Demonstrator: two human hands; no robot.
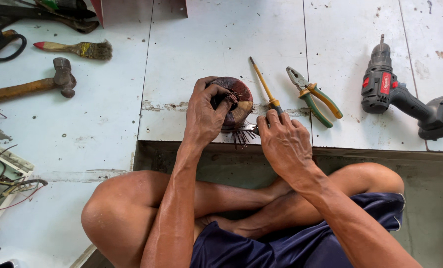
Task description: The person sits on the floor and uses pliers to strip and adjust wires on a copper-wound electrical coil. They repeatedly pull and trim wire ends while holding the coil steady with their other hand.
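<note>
The left hand (205, 116) grips a round copper-wound toroidal coil (235, 101) on the white tiled floor (216, 44), fingers (220, 93) curled over its far rim. Just right, the right hand (283, 144) pinches the coil's loose wire ends near a yellow-handled screwdriver (264, 85)

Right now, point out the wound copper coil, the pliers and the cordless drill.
wound copper coil (238, 97), head view, on its upper right windings.
pliers (314, 97), head view, near the pivot, where the green handles start.
cordless drill (385, 84), head view, on the motor body.
</note>
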